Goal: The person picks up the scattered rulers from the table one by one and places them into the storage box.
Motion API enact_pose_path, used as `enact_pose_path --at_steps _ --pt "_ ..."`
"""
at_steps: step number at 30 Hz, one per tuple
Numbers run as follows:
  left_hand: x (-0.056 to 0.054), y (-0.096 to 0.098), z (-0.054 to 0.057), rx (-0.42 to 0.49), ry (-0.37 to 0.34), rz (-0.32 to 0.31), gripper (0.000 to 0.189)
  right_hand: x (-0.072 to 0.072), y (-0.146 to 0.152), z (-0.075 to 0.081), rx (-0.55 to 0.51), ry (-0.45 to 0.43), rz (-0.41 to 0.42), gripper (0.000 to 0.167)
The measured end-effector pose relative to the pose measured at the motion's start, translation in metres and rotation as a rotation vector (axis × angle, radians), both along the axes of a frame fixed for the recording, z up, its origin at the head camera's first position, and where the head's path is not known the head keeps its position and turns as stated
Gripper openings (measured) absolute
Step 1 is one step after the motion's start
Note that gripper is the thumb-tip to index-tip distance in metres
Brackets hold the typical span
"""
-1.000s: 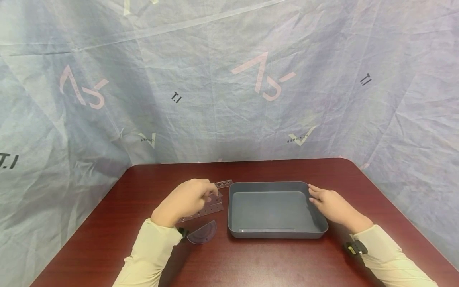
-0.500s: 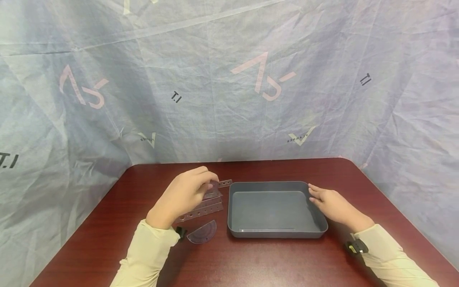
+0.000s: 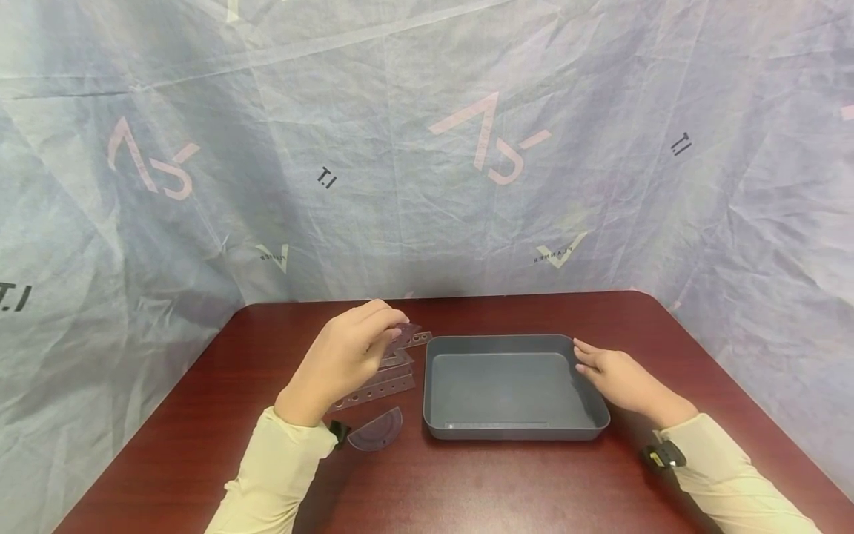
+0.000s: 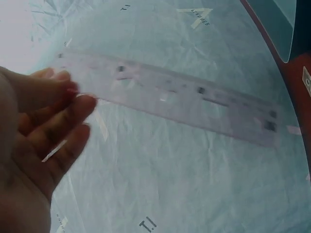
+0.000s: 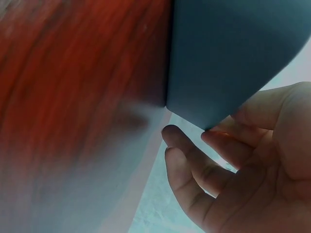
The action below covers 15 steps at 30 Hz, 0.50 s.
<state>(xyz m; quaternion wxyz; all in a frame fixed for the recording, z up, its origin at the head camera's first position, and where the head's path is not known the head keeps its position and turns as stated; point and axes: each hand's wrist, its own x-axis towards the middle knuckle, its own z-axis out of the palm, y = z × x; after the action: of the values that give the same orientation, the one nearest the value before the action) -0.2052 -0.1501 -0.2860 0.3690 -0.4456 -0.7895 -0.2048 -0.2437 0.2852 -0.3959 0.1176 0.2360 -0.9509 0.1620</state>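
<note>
Between thumb and fingertips, my left hand [image 3: 340, 363] pinches a clear plastic ruler [image 4: 170, 97]. It extends right from the fingers in the left wrist view, blurred, with dark markings along it; the head view shows it raised over other clear pieces. My right hand [image 3: 617, 382] holds the right rim of a grey rectangular tray [image 3: 507, 382] near its far corner. In the right wrist view some fingers [image 5: 187, 160] curl outside the tray corner, while others are partly hidden by its wall. Inside the tray, a clear strip [image 3: 497, 426] lies along the near wall.
Left of the tray, a clear strip with holes [image 3: 380, 391] lies on the dark red table [image 3: 507, 489]. A half-round protractor [image 3: 376, 432] sits nearer. Another holed strip [image 3: 423, 338] lies by the tray's far left corner. A printed pale cloth [image 3: 400, 148] hangs behind.
My left hand has lifted away from the pieces on the table, bringing the ruler up and slightly farther back. The right hand and the tray have stayed in place.
</note>
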Motion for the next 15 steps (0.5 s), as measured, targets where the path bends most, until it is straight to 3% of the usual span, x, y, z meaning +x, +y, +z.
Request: enact_pose_path --at_steps 5,8,11,15 --pt "0.000 0.007 -0.002 0.092 0.010 -0.122 0.012 -0.001 0.001 0.000 -0.004 0.000 0.007 0.038" --pt "-0.001 0.012 -0.005 0.138 -0.019 -0.184 0.011 -0.001 0.000 0.000 -0.005 0.006 0.006 0.038" --pt "-0.003 0.017 -0.012 0.175 -0.086 -0.221 0.014 -0.001 0.000 -0.001 0.002 0.008 -0.003 0.037" --pt "-0.006 0.025 -0.025 0.200 -0.226 -0.266 0.020 -0.001 -0.001 -0.002 0.011 0.005 -0.016 0.038"
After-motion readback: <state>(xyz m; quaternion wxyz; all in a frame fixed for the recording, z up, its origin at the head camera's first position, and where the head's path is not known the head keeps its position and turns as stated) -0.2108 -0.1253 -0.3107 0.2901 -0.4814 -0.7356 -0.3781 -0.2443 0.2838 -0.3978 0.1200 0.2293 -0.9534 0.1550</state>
